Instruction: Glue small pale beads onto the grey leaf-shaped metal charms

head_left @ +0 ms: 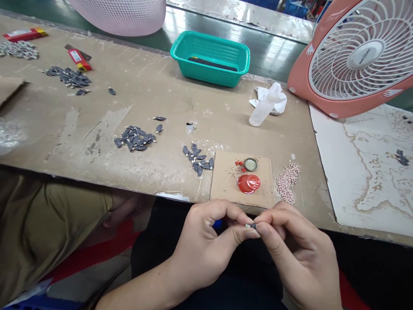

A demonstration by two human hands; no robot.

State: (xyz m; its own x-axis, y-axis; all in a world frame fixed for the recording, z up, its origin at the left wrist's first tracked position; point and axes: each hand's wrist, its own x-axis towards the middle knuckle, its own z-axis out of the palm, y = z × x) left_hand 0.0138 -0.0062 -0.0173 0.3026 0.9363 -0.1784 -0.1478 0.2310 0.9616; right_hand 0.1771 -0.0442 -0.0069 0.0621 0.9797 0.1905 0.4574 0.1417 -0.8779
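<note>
Single head-worn view, looking forward and down from above the person's lap. The left hand (201, 247) and right hand (298, 254) lie nearest, at the bottom of the frame; the worktop (155, 86) fills the middle and upper frame farther off, its near edge slanting down to the right.

Bare forearms (142, 284) rising from the bottom edge of the frame, a bare left hand (201, 245) and right hand (298, 258) with short, trimmed nails, and plain black clothing (206, 237) over the lap at lower centre, without visible markings.
</note>
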